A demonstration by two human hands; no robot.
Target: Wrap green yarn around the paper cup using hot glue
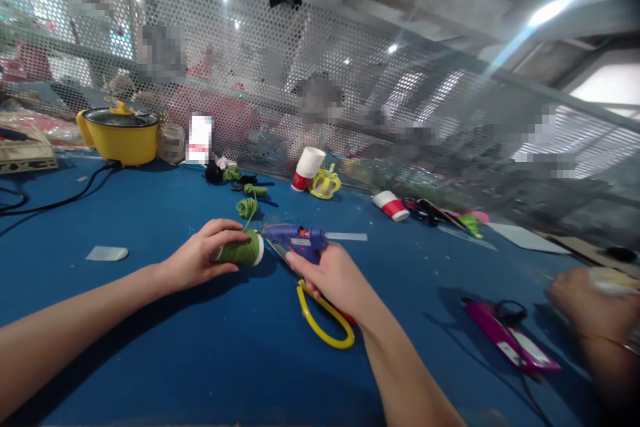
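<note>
My left hand (pixel 207 253) is wrapped round a cup covered in green yarn (pixel 241 250), lying on its side with its white rim to the right. A green strand runs from it up to a small yarn ball (pixel 247 207). In my right hand (pixel 335 273) is a purple-blue glue gun (pixel 300 239), its nozzle pointing left close to the cup and a clear glue stick out of its back. Beneath the gun and my right hand lie scissors with yellow handles (pixel 325 320).
A yellow pot (pixel 120 137) with a black cord stands at the back left. White-and-red paper cups (pixel 307 170) and a yellow woven basket (pixel 325 183) are at the back. To the right lies a purple device (pixel 510 340), near another person's hand (pixel 590 300).
</note>
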